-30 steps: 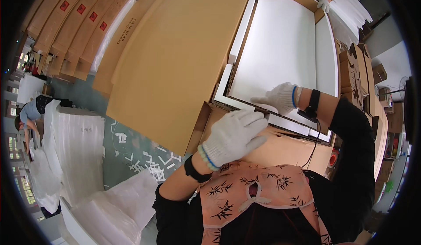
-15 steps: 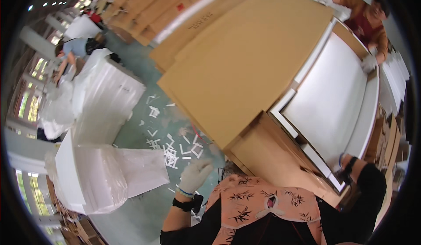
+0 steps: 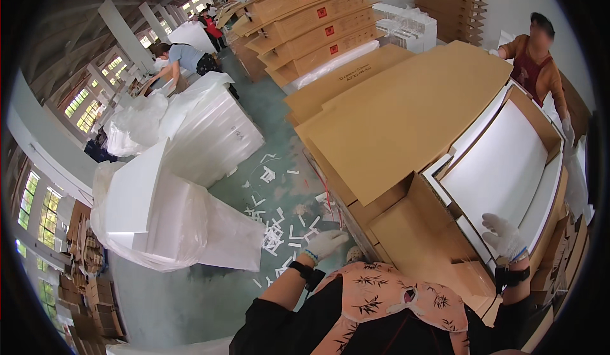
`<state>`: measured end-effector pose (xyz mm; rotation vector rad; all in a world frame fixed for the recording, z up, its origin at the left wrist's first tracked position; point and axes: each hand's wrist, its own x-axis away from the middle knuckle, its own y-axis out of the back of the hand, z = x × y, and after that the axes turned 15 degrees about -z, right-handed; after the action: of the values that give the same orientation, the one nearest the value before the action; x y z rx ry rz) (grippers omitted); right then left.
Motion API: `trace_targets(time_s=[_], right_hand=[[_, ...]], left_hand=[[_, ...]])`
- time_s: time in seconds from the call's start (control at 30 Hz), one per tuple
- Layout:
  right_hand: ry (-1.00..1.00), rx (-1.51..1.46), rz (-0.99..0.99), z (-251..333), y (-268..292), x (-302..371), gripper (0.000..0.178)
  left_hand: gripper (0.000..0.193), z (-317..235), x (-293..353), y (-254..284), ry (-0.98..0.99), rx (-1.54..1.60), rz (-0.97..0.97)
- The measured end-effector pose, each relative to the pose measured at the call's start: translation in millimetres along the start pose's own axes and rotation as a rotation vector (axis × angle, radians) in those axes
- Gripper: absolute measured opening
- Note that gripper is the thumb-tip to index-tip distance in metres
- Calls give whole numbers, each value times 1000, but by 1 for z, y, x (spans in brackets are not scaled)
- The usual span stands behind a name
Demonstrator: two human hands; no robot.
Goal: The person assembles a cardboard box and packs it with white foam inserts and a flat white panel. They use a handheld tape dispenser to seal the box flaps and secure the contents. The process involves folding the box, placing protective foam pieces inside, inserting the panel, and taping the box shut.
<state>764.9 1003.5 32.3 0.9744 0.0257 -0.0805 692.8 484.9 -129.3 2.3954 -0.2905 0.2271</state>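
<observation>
My right hand, in a white glove, is raised over the near end of a long open carton with its fingers spread. It holds nothing; whether it touches the carton's edge I cannot tell. Inside the carton lies a smooth white panel, bordered by white edge strips. My left hand, gloved too, hangs low beside the cardboard, its fingers stretched out and nothing in them. Large flat brown cardboard sheets spread out left of the carton.
A co-worker stands at the carton's far right end. Stacked cartons rise at the back. Film-wrapped white panels stand at left, where another person bends over. White scraps litter the green floor.
My right hand has come up from the carton's near corner and spread its fingers. My left hand's fingers have straightened. The view has swung, and the co-worker's hand has dropped beside the carton.
</observation>
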Motion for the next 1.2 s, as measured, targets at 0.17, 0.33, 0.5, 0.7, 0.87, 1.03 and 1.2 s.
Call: trace_targets(time_s=[0.17, 0.33, 0.5, 0.7, 0.87, 1.03, 1.2], right_hand=[[189, -276, -208, 66, -22, 97, 45], [-280, -258, -219, 39, -111, 191, 42], [-600, -178, -206, 33, -180, 261, 42], [-786, -46, -94, 59, -221, 256, 43], [-809, -11, 37, 79, -257, 227, 44], [-764, 5, 142, 86, -302, 202, 44], [-408, 56, 118, 76, -330, 135, 45]], left_hand=[[55, 62, -52, -9, -39, -75, -81], [56, 47, -121, 7, 88, 7, -234], [58, 36, -154, 27, -185, -504, -344], [58, 71, -172, 17, -713, -590, -428], [59, 124, -208, 64, -392, -558, -424], [55, 184, -236, 126, 303, -495, -141], [60, 269, -211, 139, 323, -426, 49]])
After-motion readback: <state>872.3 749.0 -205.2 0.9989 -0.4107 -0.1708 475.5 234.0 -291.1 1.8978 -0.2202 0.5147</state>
